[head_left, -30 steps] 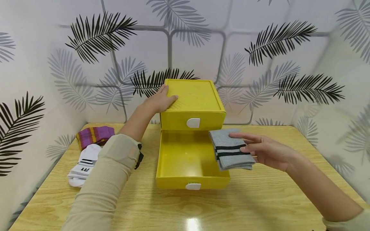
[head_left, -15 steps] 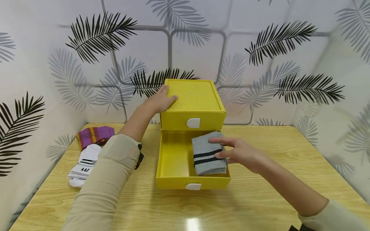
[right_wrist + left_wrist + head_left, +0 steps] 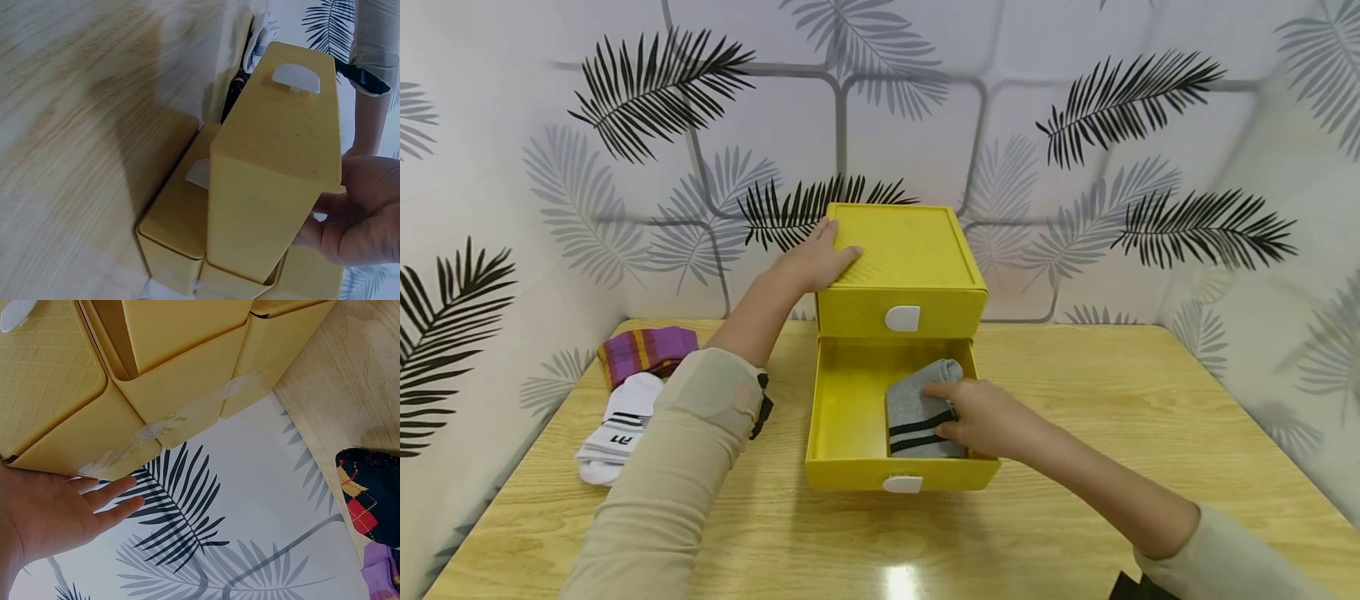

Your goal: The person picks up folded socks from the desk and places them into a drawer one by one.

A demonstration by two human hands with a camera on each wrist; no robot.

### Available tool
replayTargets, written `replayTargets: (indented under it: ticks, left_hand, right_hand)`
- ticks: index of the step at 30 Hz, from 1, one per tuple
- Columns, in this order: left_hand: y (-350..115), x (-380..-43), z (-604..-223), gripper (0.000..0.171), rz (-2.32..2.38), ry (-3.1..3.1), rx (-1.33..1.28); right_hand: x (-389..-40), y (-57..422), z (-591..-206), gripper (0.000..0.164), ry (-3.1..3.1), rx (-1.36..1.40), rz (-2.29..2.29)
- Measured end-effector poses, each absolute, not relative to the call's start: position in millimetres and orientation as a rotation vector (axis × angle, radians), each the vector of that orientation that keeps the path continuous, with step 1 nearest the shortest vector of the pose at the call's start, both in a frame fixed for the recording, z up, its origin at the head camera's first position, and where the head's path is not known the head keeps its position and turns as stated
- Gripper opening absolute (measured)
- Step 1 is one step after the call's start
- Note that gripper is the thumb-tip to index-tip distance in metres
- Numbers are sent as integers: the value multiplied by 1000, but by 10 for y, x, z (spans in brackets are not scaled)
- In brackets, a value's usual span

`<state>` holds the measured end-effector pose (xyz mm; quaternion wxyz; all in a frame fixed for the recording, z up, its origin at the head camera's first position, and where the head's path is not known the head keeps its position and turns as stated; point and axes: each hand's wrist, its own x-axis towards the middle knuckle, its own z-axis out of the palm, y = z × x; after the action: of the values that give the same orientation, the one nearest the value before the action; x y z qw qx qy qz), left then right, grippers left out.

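A yellow drawer cabinet (image 3: 902,250) has one drawer (image 3: 850,417) pulled out towards me. Folded grey socks (image 3: 913,408) with two black stripes lie inside the right part of that drawer. My right hand (image 3: 988,417) reaches over the drawer's right wall and holds the socks at their right side. In the right wrist view, that hand (image 3: 369,212) is partly hidden behind the drawer wall. My left hand (image 3: 816,260) rests on the cabinet's top left edge, thumb on the top; in the left wrist view its fingers (image 3: 115,506) are extended along the side.
White socks (image 3: 617,429) with black stripes and purple socks (image 3: 647,354) with a yellow-orange pattern lie on the wooden table (image 3: 1112,467) at the left. A leaf-patterned covering (image 3: 910,125) rises behind the cabinet. White tabs (image 3: 902,318) mark the drawer fronts.
My right hand has carried the grey socks leftward from beside the drawer, then down into it. The left hand has stayed on the cabinet.
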<state>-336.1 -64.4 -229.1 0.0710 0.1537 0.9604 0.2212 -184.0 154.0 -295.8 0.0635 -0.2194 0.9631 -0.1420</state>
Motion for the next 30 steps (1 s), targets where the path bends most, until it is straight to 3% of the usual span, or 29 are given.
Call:
replayTargets:
  ticks: [8,14,21,26,30]
  left_hand:
    - [-656,-3369,-2284,71,668,2895,470]
    - [-642,-3374,-2301,71,671,2879,469]
    - [-622,-3381,-2306,71,642,2888,464]
    - [-638,-3371,-2287,70,639,2886,468]
    - [-630,-3356,-2287,70,652,2882,463]
  right_hand:
    - [-1799,1386,-2941,36,3003,-664,-53]
    - [-1769,1356,-2854,11,3110,-733,-5]
    - [-1970,1495,-2279,25,3123,-706,-443]
    - [-2452,1668,-1987,29,3265,-630,-614]
    - [-2894,1803,-2034,46,3311,-516,-457]
